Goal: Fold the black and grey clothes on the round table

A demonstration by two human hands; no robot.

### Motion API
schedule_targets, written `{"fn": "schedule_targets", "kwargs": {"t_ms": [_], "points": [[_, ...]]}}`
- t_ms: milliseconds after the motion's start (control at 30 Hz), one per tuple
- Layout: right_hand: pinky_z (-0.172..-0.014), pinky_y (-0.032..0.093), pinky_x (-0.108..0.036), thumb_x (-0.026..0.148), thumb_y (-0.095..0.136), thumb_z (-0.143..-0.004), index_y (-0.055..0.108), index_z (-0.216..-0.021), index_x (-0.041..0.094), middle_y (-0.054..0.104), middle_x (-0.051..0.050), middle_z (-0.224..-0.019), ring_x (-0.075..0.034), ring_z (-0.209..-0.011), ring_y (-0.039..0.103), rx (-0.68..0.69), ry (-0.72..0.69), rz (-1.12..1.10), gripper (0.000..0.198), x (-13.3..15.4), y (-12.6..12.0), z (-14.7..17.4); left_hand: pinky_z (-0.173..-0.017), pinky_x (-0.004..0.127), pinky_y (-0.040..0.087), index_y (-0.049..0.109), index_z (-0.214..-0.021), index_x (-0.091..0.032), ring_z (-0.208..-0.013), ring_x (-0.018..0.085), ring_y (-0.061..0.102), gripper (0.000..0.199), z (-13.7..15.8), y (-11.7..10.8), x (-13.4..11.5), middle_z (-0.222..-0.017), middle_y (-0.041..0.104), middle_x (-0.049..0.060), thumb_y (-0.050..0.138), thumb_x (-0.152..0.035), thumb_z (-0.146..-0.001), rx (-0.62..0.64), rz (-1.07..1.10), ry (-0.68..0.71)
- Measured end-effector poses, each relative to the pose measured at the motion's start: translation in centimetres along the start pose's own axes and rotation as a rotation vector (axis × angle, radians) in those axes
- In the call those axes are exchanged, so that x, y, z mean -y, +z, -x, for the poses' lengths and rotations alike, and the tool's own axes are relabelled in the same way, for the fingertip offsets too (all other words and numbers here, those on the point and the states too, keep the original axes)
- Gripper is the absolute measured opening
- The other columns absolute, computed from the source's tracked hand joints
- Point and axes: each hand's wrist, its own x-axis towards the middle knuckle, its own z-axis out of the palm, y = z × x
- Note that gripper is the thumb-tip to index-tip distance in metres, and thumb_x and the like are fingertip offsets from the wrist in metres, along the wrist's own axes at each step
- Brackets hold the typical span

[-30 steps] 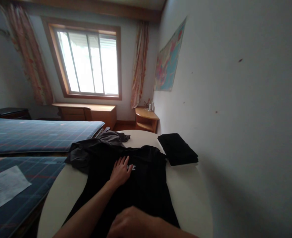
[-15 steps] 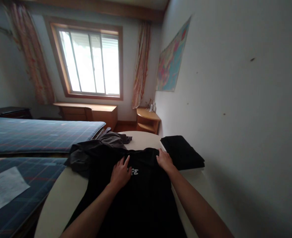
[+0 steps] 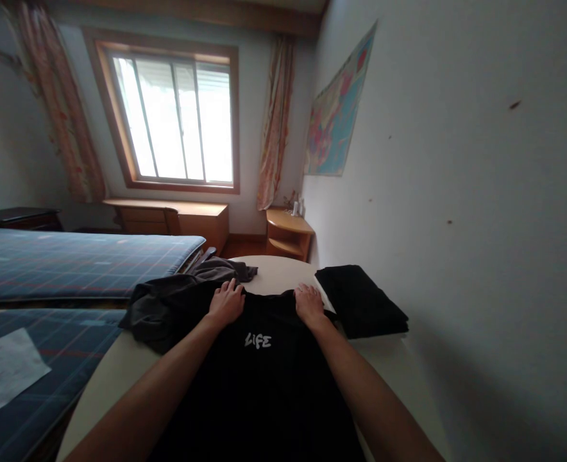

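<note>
A black T-shirt (image 3: 259, 391) with white "LIFE" lettering lies spread over the round table (image 3: 95, 391), its neckline at the far side. My left hand (image 3: 227, 303) is closed at the shirt's left shoulder, fingers curled over the cloth and their tips hidden. At the right shoulder, my right hand (image 3: 309, 304) also has its fingers bent over the fabric. A folded stack of black cloth (image 3: 360, 300) sits on a white base just beyond the right hand. Dark grey clothing (image 3: 153, 314) is bunched left of the shirt.
Two mattresses with blue plaid covers (image 3: 86, 260) stand at the left, a sheet of paper (image 3: 9, 372) on the nearer one. A white wall (image 3: 480, 269) runs along the right. A desk (image 3: 201, 218) and a corner shelf (image 3: 288, 221) are by the window.
My left hand has moved forward from the chest lettering to the left shoulder, uncovering the word. My right hand has shifted slightly left along the shirt's top edge.
</note>
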Motion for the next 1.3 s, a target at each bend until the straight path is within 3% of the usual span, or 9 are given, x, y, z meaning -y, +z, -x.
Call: {"fn": "schedule_targets", "kwargs": {"t_ms": [167,300,433,633,733,933,1033,1133,1300], "points": [[-0.1,0.034,-0.036,0.019,0.044,-0.094,0.061,-0.127,0.025,0.064,-0.01,-0.126,-0.022,-0.117,0.053,-0.007,-0.049,-0.059,0.037,1.8,0.9,-1.1,-0.097,0.044,0.042,0.043,-0.143,-0.011,-0.122,0.032,0.05,0.052,-1.5,-0.1,0.8,-0.131,0.06,0.019,0.043,-0.028,-0.094,-0.001,0.013,-0.075],[-0.1,0.035,-0.039,0.025,0.048,-0.093,0.07,-0.11,0.021,0.068,-0.012,-0.117,-0.025,-0.116,0.056,-0.004,0.009,-0.124,0.028,2.2,1.3,-2.4,-0.094,0.041,0.044,0.065,-0.119,-0.015,-0.118,0.032,0.054,0.035,-2.5,-0.4,1.4,-0.116,0.068,0.015,0.049,-0.023,-0.09,0.02,0.024,-0.074],[-0.09,0.044,-0.037,0.031,0.043,-0.096,0.066,-0.117,0.02,0.071,-0.014,-0.109,-0.026,-0.103,0.066,0.015,0.127,-0.231,0.033,1.5,1.3,-4.6,-0.093,0.038,0.045,0.069,-0.107,-0.02,-0.109,0.028,0.06,0.031,-3.3,-1.1,1.7,-0.113,0.067,0.011,0.042,-0.021,-0.093,-0.028,0.046,-0.096],[-0.094,0.046,-0.025,0.023,0.039,-0.098,0.04,-0.146,0.02,0.065,-0.009,-0.13,-0.015,-0.111,0.064,0.064,0.051,-0.398,0.048,0.9,2.8,-6.4,-0.084,0.035,0.049,0.06,-0.119,-0.017,-0.097,0.025,0.066,0.033,-3.7,-0.6,0.7,-0.118,0.063,0.013,0.039,-0.023,-0.095,-0.054,0.07,-0.213],[-0.105,0.039,-0.027,0.026,0.045,-0.097,0.044,-0.144,0.021,0.056,-0.008,-0.142,-0.015,-0.125,0.056,0.13,-0.049,-0.412,0.047,0.9,4.1,-5.5,-0.095,0.041,0.046,0.056,-0.127,-0.015,-0.109,0.029,0.062,0.039,-2.7,0.7,-0.3,-0.121,0.063,0.016,0.048,-0.032,-0.093,-0.049,0.057,-0.223],[-0.118,0.015,-0.05,0.043,0.038,-0.1,0.044,-0.146,0.026,0.029,-0.006,-0.16,-0.028,-0.148,0.022,0.178,-0.079,-0.285,0.05,0.9,5.2,-3.1,-0.116,0.057,0.016,0.047,-0.143,-0.021,-0.145,0.035,0.027,0.053,0.0,3.3,-1.1,-0.156,0.036,0.016,0.044,-0.045,-0.095,-0.024,-0.035,-0.18],[-0.118,0.017,-0.042,0.04,0.034,-0.101,0.041,-0.148,0.025,0.034,-0.006,-0.158,-0.023,-0.146,0.025,0.137,-0.065,-0.21,0.049,0.9,4.1,-2.4,-0.117,0.057,0.013,0.047,-0.144,-0.016,-0.147,0.037,0.021,0.053,0.8,3.1,-1.5,-0.158,0.03,0.018,0.043,-0.037,-0.096,-0.096,-0.051,-0.163],[-0.112,0.028,-0.037,0.024,0.032,-0.099,0.048,-0.142,0.019,0.046,-0.012,-0.15,-0.023,-0.138,0.039,0.093,0.013,-0.124,0.046,0.4,2.4,-1.9,-0.119,0.049,0.015,0.049,-0.141,-0.015,-0.146,0.032,0.026,0.049,1.6,2.3,-3.0,-0.158,0.032,0.015,0.045,-0.026,-0.094,-0.145,0.047,0.004],[-0.099,0.04,-0.041,0.016,0.039,-0.092,0.056,-0.13,0.01,0.059,-0.023,-0.13,-0.032,-0.126,0.051,0.087,0.213,-0.008,0.042,-0.7,0.4,-1.3,-0.118,0.05,0.022,0.042,-0.147,-0.024,-0.143,0.03,0.034,0.054,3.3,3.0,-5.3,-0.153,0.042,0.01,0.04,-0.046,-0.098,0.066,0.198,0.149]]}}
